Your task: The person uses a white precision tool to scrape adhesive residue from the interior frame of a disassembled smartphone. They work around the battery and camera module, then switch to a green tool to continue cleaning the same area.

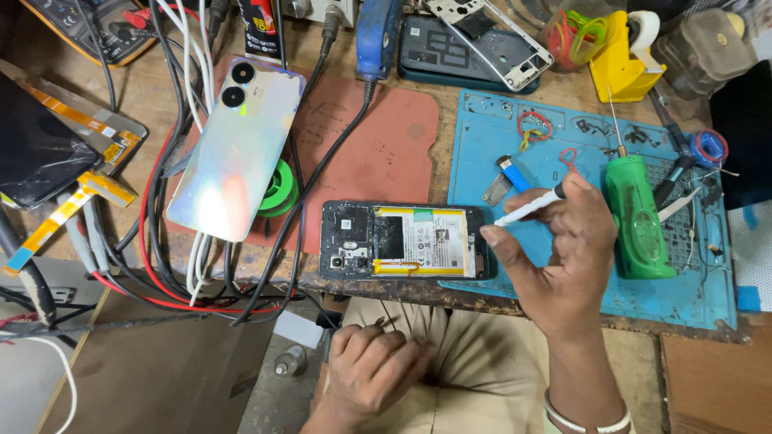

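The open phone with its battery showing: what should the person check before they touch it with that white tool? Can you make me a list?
1. Open phone lies flat on the bench, inside facing up: ok.
2. Right hand has a firm hold of the white tool, tip aimed at the phone's right end: ok.
3. Left hand steadies the phone: not ok, it rests in the lap, off the bench.
4. Black cable is clear of the phone: not ok, it runs right beside the left end.
5. Green screwdriver lies out of the hand's way on the blue mat: ok.
6. Phone is powered off: cannot tell.
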